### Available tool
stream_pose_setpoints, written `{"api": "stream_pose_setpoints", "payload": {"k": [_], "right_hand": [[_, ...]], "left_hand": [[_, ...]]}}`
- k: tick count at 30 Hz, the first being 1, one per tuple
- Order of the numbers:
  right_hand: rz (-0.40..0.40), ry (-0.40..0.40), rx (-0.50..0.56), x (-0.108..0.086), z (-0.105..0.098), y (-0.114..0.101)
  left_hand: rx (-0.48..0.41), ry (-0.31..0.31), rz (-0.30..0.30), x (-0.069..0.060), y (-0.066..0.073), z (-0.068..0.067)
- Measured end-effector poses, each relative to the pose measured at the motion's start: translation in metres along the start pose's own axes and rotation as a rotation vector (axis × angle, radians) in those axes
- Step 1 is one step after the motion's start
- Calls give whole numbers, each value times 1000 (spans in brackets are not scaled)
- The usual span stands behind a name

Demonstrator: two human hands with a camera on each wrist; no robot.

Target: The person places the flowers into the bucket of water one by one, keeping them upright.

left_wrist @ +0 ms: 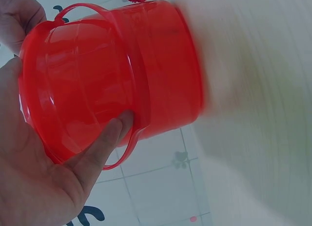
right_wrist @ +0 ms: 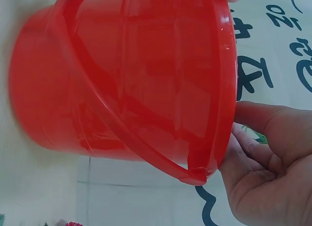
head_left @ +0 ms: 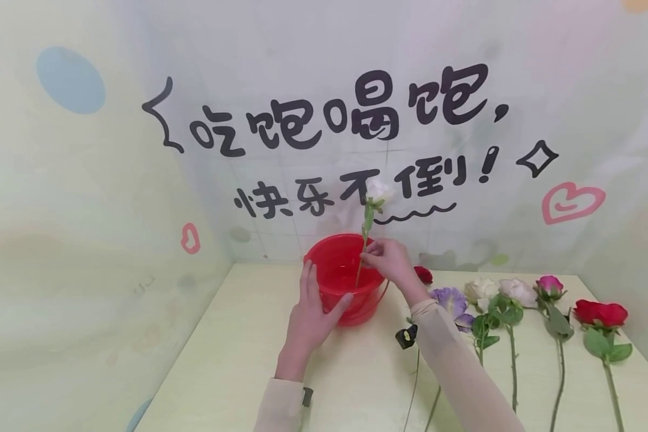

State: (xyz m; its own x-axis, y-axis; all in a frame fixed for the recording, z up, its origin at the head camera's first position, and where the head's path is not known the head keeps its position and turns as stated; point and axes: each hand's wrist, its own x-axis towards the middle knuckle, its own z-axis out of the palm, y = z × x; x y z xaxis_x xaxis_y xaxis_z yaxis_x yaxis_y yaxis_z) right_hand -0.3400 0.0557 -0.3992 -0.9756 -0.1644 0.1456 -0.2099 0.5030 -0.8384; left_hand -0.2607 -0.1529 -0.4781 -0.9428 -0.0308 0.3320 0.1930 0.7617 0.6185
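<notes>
Wall covering point(head_left: 324, 36), pale and printed with large black characters, stands behind a pale wood-look tabletop point(head_left: 227, 348). Along the tabletop's right side lies a row of cut flowers point(head_left: 518, 293) in purple, cream, pale pink, magenta and red, stems toward the person. Left of them stands a round red plastic bucket point(head_left: 356, 309) with a matching handle. One white rose point(head_left: 377, 192) on a leafy green stem rises from it, lower end inside. The right hand point(head_left: 391, 261) pinches this stem; the left hand point(head_left: 308, 318) braces the bucket, fingers extended against its outer wall.
</notes>
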Motion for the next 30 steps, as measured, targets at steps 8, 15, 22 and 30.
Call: {"api": "stream_pose_setpoints", "payload": {"k": [8, 15, 22, 30], "right_hand": [[3, -8, -35, 1, 0, -1], [40, -57, -20, 0, -3, -4], [72, -128, 14, -5, -11, -10], [95, -161, 91, -14, -22, -12]], "left_hand": [[4, 12, 11, -2, 1, 0], [7, 11, 15, -2, 3, 0], [7, 17, 8, -1, 4, -2], [-3, 23, 12, -1, 0, 1]]}}
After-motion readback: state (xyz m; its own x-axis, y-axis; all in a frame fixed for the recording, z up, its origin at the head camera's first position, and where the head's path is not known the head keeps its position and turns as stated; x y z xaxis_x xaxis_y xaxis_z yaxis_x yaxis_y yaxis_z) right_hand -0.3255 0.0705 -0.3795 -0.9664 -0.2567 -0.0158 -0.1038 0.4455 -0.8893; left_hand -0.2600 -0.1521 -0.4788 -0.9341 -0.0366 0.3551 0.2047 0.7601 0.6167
